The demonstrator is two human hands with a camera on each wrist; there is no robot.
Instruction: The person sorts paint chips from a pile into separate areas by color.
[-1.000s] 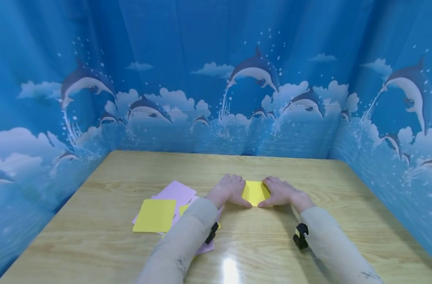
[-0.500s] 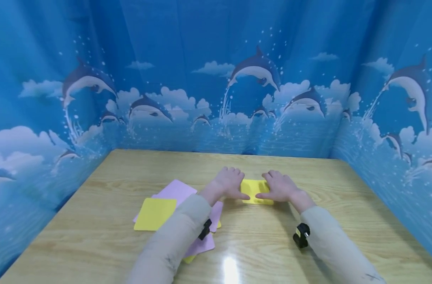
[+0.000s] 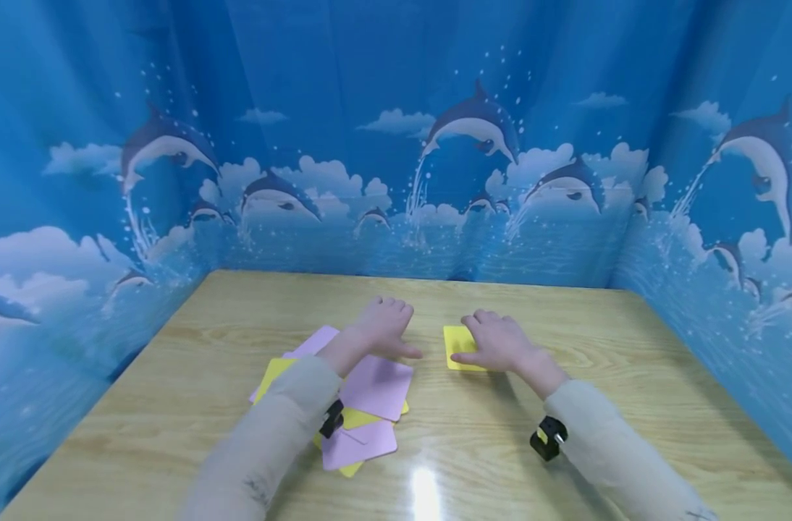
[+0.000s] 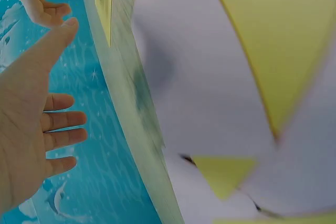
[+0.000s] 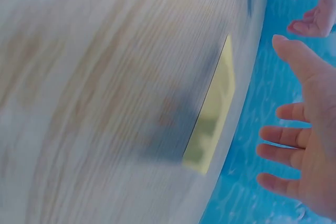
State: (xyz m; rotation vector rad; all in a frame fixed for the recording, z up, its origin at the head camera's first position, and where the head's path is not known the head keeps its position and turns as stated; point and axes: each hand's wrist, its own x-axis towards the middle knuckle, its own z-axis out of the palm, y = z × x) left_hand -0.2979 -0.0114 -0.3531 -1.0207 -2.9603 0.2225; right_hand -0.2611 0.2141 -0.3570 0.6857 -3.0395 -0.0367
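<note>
- Blue curtain (image 3: 292,87) backs a wooden tabletop (image 3: 474,449), where a yellow card (image 3: 455,344) lies flat, well right of a pile (image 3: 375,387) of purple and yellow cards.
- Right hand (image 3: 496,340), the nearer of the two, hovers over the yellow card's right part, fingers extended, grasping nothing; the cover leaves its long axis unclear.
- Left hand (image 3: 384,327), likewise released, hangs by the pile's far edge, the yellow card to its right.
- Half a second earlier, both hands framed the yellow card; the left has since moved left, leaving a gap.
</note>
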